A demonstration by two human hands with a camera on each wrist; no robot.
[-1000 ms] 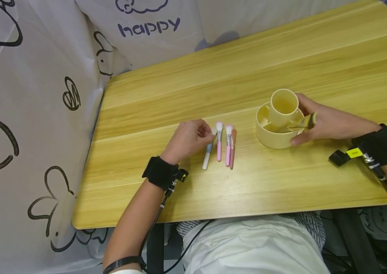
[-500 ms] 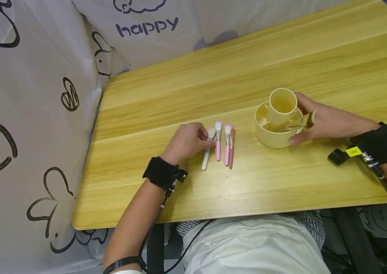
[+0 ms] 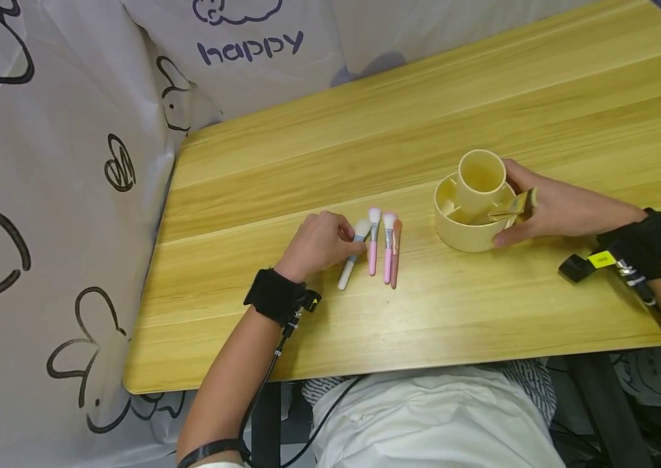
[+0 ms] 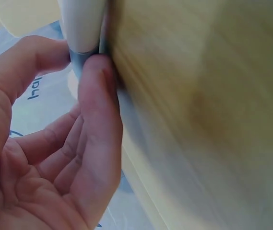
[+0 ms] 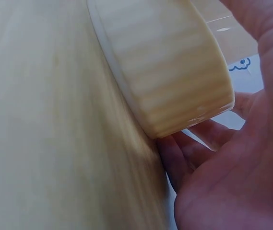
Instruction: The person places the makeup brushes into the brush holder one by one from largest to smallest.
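My left hand [image 3: 320, 244] pinches a makeup brush [image 3: 346, 273] with a white handle, blue neck and pale bristles. In the left wrist view, thumb and forefinger meet at the blue part, just beside the brush's white handle [image 4: 82, 26], close over the wood. My right hand [image 3: 561, 203] grips the side of a round cream-yellow organizer [image 3: 463, 236], thumb at the front and fingers behind. A taller cup [image 3: 478, 188] rises from its middle, with divided compartments around it. The right wrist view shows the organizer's ribbed wall [image 5: 170, 67] standing on the table.
Right of the held brush lie two pink-handled makeup brushes [image 3: 373, 257] and a brownish-pink one [image 3: 396, 263]. A shiny gold item [image 3: 514, 206] leans over the organizer's rim by the right hand. Printed white cloth [image 3: 96, 234] hangs along the wooden table's [image 3: 236, 338] left and back edges.
The left fingers have closed on the white-handled brush, and its handle end has swung a little to the left. The right hand still holds the organizer in place.
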